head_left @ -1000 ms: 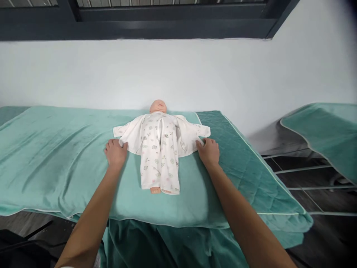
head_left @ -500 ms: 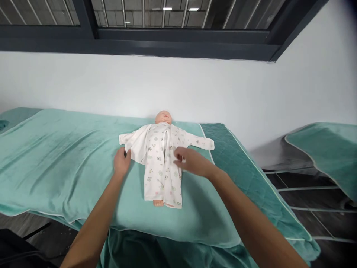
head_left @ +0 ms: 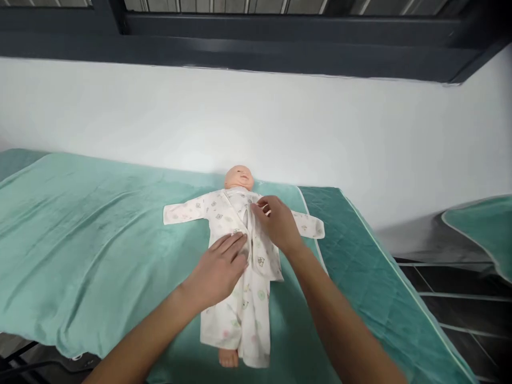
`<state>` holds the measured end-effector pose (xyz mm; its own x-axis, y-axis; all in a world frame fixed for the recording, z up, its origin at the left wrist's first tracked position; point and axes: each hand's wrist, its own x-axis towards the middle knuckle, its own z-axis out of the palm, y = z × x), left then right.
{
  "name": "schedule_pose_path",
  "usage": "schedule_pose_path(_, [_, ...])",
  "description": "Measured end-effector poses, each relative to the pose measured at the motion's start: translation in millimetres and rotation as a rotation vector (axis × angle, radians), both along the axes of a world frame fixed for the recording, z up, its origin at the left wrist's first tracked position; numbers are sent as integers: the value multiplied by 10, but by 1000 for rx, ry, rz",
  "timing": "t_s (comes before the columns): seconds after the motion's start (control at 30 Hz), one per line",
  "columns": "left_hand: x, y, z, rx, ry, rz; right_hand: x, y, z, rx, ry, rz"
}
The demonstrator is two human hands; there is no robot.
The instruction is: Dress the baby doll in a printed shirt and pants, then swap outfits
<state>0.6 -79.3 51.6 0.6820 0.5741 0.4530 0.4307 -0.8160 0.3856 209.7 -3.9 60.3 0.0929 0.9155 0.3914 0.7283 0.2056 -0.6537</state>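
A baby doll [head_left: 239, 177] lies on its back, dressed in a white printed baby shirt [head_left: 184, 211] and matching pants [head_left: 256, 320]. Both sleeves are spread outward, and one bare foot [head_left: 228, 358] sticks out at the lower end. Flat on the shirt's front, over the belly, rests my left hand [head_left: 220, 269] with its fingers stretched out. On the chest my right hand [head_left: 276, 221] is curled, thumb and fingers pinching at the front flap of the shirt. My right hand partly hides the shirt's shoulder and sleeve on that side.
Under the doll is a smooth green cover [head_left: 120, 213] on a bed. A darker quilted pad [head_left: 360, 272] shows at the right. Behind stands a white wall [head_left: 160, 117] below a dark window frame [head_left: 240, 48]. Metal bed bars [head_left: 464, 296] are at the right.
My left hand has moved from the sleeve side onto the doll's belly, and the left flap now lies across the front. My right hand has shifted up to the chest. The view has tilted down.
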Motion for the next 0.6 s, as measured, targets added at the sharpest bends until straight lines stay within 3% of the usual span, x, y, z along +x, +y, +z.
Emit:
schedule_pose_path(0.1, [-71,233,-36,-41,-162,64,-146,309,75,-116,-183,-96])
schedule_pose_path(0.2, [-131,636,-101,-126,-380,339,-179,482,132,-256,-246,-83])
schedule_pose_path(0.3, [-73,999,-132,-288,-438,558,-117,525,145,-265,-230,2])
schedule_pose_path(0.43, [144,1220,-41,-390,-447,493,7,519,115,-324,-101,41])
schedule_pose_path(0.53, [291,1304,82,-479,-500,406,67,541,86,-377,163,34])
schedule_pose_path(0.6, [354,1372,157,-555,-558,455,65,557,72,-350,389,26])
